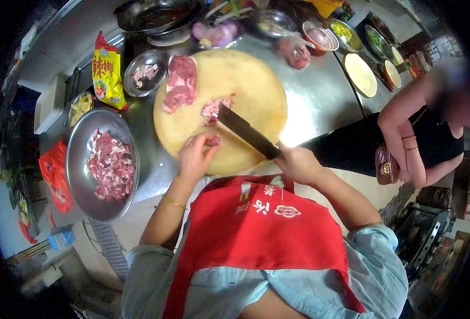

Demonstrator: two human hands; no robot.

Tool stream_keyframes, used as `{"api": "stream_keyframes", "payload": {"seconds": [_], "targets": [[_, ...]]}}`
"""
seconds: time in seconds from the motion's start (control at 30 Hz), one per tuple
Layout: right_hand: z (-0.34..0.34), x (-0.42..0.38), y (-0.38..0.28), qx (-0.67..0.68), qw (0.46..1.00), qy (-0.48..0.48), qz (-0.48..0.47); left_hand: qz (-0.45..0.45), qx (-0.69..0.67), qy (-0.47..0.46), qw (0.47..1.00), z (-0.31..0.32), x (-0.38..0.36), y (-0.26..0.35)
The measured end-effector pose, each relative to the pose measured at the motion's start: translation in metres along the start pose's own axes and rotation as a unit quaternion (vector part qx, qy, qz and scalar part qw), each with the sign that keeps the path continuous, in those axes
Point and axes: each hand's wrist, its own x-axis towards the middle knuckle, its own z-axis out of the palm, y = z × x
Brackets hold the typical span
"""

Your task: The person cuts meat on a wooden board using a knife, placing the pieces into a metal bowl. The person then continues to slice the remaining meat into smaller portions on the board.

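On the round cutting board (261,80) lie a large slab of raw meat (182,82) and a small heap of cut meat (215,109). My right hand (299,164) is closed round the handle of a cleaver (248,132), whose blade tip touches the heap. At the board's near left edge, my left hand (196,154) pinches a small piece of meat (212,140). A large steel bowl (75,159) with chopped meat (110,167) stands to the left. Behind it, a smaller steel bowl (163,66) holds some pale meat pieces.
A yellow and red packet (107,74) stands at the left. Behind the board are a dark wok (150,18), a bowl of onions (216,34) and a bagged item (294,51). A person (431,122) with folded arms stands at the right, beside the steel counter (325,101).
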Motion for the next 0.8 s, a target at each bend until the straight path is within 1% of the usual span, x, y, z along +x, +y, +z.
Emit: {"api": "stream_keyframes", "payload": {"seconds": [0.07,0.17,0.3,0.4,0.47,0.5,0.53,0.57,0.6,0.63,0.67,0.7,0.73,0.8], "targets": [[0.002,-0.001,0.001,-0.01,1.0,0.008,-0.01,0.012,0.01,0.029,0.999,0.008,0.002,-0.005],[0.002,-0.01,-0.007,-0.002,0.998,0.032,-0.047,0.078,0.063,0.054,0.994,0.008,0.002,-0.009],[-0.009,-0.013,-0.022,-0.042,0.994,0.021,-0.094,0.066,0.065,0.042,0.995,0.015,-0.007,-0.02],[-0.016,-0.009,-0.024,-0.041,0.994,-0.015,-0.101,0.054,0.092,0.041,0.993,0.017,-0.012,-0.021],[-0.02,-0.001,-0.027,-0.056,0.993,-0.08,-0.072,0.053,0.114,0.035,0.991,0.015,-0.016,-0.028],[-0.012,0.003,-0.021,-0.054,0.993,-0.083,-0.071,0.046,0.099,0.003,0.994,0.013,-0.019,-0.033],[-0.01,0.003,-0.019,-0.08,0.99,-0.079,-0.091,0.071,0.143,0.057,0.986,0.023,-0.022,-0.038],[-0.024,0.0,-0.035,-0.072,0.989,-0.126,-0.02,-0.028,0.082,-0.05,0.995,0.017,-0.02,-0.032],[-0.017,-0.001,-0.034,-0.073,0.992,-0.086,-0.051,0.022,0.119,-0.013,0.993,0.023,-0.027,-0.046],[-0.011,-0.003,-0.033,-0.076,0.993,-0.046,-0.081,0.031,0.083,0.007,0.996,0.022,-0.02,-0.033],[-0.016,-0.005,-0.038,-0.079,0.993,-0.054,-0.071,0.017,0.147,-0.02,0.989,0.015,-0.019,-0.028],[-0.022,-0.004,-0.042,-0.078,0.992,-0.067,-0.073,0.057,0.141,0.002,0.988,0.019,-0.019,-0.038],[-0.022,-0.002,-0.041,-0.08,0.992,-0.053,-0.079,0.058,0.182,-0.013,0.981,0.022,-0.02,-0.051],[-0.016,0.003,-0.031,-0.075,0.991,-0.041,-0.104,0.047,0.151,0.008,0.987,0.022,-0.014,-0.038]]}}
